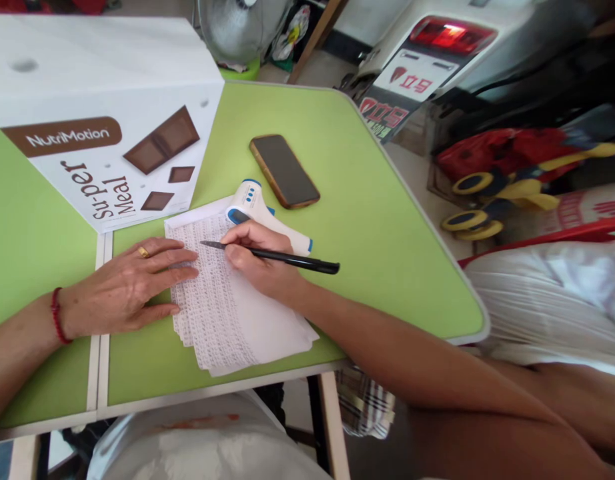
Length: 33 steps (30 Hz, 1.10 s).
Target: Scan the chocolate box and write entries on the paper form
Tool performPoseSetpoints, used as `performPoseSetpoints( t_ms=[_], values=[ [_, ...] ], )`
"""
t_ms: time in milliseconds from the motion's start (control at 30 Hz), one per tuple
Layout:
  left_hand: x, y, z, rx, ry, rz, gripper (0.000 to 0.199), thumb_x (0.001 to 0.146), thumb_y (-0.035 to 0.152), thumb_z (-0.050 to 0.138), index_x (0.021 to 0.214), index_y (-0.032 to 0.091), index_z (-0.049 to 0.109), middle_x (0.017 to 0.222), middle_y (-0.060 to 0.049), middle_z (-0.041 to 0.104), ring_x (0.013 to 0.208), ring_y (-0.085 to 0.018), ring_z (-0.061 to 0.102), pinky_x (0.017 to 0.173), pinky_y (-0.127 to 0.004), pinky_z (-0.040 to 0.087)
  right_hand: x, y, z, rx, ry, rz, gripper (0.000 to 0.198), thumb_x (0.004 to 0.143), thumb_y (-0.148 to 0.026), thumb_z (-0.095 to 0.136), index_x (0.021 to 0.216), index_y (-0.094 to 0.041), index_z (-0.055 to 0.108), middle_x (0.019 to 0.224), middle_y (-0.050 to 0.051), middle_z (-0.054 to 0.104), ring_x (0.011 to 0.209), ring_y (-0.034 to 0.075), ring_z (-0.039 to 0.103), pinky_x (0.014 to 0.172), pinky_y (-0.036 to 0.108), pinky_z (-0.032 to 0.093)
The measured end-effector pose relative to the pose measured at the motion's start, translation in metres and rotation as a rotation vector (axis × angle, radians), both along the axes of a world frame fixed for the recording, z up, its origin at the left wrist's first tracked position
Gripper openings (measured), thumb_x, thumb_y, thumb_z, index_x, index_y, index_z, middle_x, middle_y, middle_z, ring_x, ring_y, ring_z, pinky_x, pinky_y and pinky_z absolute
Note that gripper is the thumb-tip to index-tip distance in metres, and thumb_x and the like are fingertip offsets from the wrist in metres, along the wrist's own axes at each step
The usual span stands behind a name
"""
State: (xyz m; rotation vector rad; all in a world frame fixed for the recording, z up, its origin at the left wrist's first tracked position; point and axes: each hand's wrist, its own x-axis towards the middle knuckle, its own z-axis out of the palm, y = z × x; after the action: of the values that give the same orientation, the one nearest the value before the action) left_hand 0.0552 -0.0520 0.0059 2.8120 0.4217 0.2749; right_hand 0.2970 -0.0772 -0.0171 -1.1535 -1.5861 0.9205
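Observation:
My right hand (260,257) is closed around a black pen (297,259), its tip pointing left just over the writing. Beneath lies a small stack of white sheets (272,327), the top one covered with dense handwritten rows on its left part, bare on its right. My left hand (132,283), with a gold ring and a red bracelet, rests with fingers stretched out over the sheets' left edge. Just beyond my right hand, a white and blue infrared thermometer (255,200) lies partly hidden by that hand. A dark-screened phone (285,170) in a brown case lies behind it.
A large white NutriMotion box (152,80) stands on the green folding table (377,247) at the left. To the right are a scooter's rear (452,37), yellow-wheeled items (472,220) and white cloth (537,287). A fan (237,30) stands behind.

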Motion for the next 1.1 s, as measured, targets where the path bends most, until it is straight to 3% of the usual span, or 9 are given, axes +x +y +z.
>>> performPoseSetpoints(
  t_ms=[533, 1100],
  values=[
    [0.0000, -0.0002, -0.0007, -0.006, -0.016, 0.005, 0.044, 0.100, 0.037, 0.046, 0.135, 0.011, 0.051, 0.140, -0.017, 0.050, 0.135, -0.032, 0.039, 0.113, -0.052, 0.038, -0.0006, -0.0003, -0.0013, -0.006, -0.060, 0.063, 0.005, 0.076, -0.021, 0.057, 0.075, -0.018, 0.060, 0.062, -0.003, 0.059, 0.054, 0.008, 0.049, 0.051, 0.023, 0.041],
    [-0.0006, -0.0003, -0.0003, -0.022, -0.014, 0.010, 0.043, 0.100, 0.038, 0.048, 0.136, 0.014, 0.051, 0.141, -0.016, 0.050, 0.135, -0.032, 0.040, 0.113, -0.051, 0.037, -0.0018, -0.0014, 0.0007, -0.052, -0.073, -0.008, 0.003, 0.074, -0.020, 0.056, 0.072, -0.018, 0.058, 0.060, -0.004, 0.058, 0.051, 0.008, 0.047, 0.048, 0.022, 0.040]
  ],
)
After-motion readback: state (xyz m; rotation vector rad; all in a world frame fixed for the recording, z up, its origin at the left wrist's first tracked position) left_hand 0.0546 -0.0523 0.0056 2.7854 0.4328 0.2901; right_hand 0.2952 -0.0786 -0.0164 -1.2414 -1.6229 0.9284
